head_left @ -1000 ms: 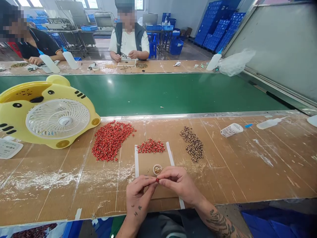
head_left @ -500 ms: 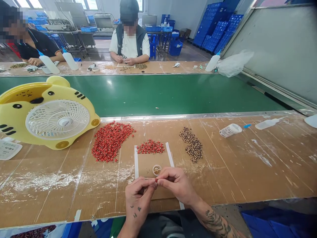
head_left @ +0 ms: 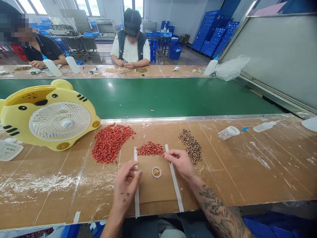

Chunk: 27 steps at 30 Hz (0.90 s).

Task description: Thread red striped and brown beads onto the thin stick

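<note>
My right hand (head_left: 179, 163) reaches to the edge of a small heap of red beads (head_left: 150, 148), with thumb and fingertips pinched close together. Whether a bead lies between them is too small to tell. My left hand (head_left: 125, 183) hovers apart from it, fingers loosely spread and holding nothing, beside a white strip (head_left: 135, 181) taped on a brown cardboard mat (head_left: 155, 185). A small round cup (head_left: 156, 172) with amber contents stands on the mat between my hands. A larger red bead pile (head_left: 109, 143) lies to the left, and brown speckled beads (head_left: 192, 147) lie to the right.
A yellow animal-shaped desk fan (head_left: 59, 120) stands at the left on the workbench (head_left: 247, 165). A glue bottle (head_left: 264, 126) and white tub (head_left: 229, 133) lie right. Beyond a green conveyor belt (head_left: 148, 99), a seated co-worker (head_left: 131, 43) works at the opposite bench.
My hands were together over the cup, pinching a small red bead. They have parted: the left moved left and down, the right moved up to the small red heap.
</note>
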### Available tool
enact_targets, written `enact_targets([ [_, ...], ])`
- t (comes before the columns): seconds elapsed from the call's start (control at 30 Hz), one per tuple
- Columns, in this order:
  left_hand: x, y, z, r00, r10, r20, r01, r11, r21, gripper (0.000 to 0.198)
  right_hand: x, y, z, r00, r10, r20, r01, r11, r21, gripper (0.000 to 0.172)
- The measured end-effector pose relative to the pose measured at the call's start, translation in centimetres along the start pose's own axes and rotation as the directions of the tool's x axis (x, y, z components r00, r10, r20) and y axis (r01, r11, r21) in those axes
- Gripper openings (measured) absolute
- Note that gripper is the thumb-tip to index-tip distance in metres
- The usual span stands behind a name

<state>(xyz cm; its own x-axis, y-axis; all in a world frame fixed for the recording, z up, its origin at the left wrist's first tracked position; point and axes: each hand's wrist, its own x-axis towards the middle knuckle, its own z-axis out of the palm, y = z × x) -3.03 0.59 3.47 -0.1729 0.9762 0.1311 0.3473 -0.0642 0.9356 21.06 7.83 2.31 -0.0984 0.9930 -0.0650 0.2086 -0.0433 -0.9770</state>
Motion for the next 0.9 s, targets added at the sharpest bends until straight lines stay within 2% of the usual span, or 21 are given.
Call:
enact_targets([
  [0.07,1.3,-1.8,-2.6,0.988,0.105,-0.113,-0.063,0.944,0.323,0.022,2.2,0.5,-0.8,1.0,-0.009,-0.015,0.008,0.998,-0.066,0.032],
  [0.1,1.8,-2.6,-3.8,0.984,0.13,-0.125,-0.06,0.892,0.448,0.025,3.3,0.6,-1.0,1.0,-0.014,-0.015,0.012,0.995,-0.103,0.03],
  [0.2,2.8,-4.6,-5.9,0.994,0.11,-0.026,-0.066,0.751,0.657,0.029,5.6,0.6,-1.1,1.0,-0.022,-0.01,0.019,0.974,-0.225,0.024],
  [0.3,2.7,-5.6,-6.1,0.996,0.076,0.05,-0.089,0.711,0.698,0.029,6.4,0.5,-0.6,0.999,-0.032,-0.005,0.028,0.944,-0.329,0.02],
  [0.47,2.8,-5.9,-5.8,0.997,0.053,0.058,-0.078,0.687,0.722,0.024,6.3,0.9,-0.6,0.998,-0.06,-0.002,0.054,0.913,-0.403,0.02],
  [0.7,4.4,-4.8,-6.6,0.981,-0.12,0.15,-0.041,0.63,0.775,0.013,5.5,1.5,-2.1,0.995,-0.104,0.013,0.103,0.944,-0.314,0.03],
  [0.9,4.7,-4.3,-7.0,0.978,-0.107,0.179,-0.063,0.669,0.741,0.014,2.1,1.3,-2.3,0.977,-0.175,0.12,0.197,0.958,-0.208,0.029],
])
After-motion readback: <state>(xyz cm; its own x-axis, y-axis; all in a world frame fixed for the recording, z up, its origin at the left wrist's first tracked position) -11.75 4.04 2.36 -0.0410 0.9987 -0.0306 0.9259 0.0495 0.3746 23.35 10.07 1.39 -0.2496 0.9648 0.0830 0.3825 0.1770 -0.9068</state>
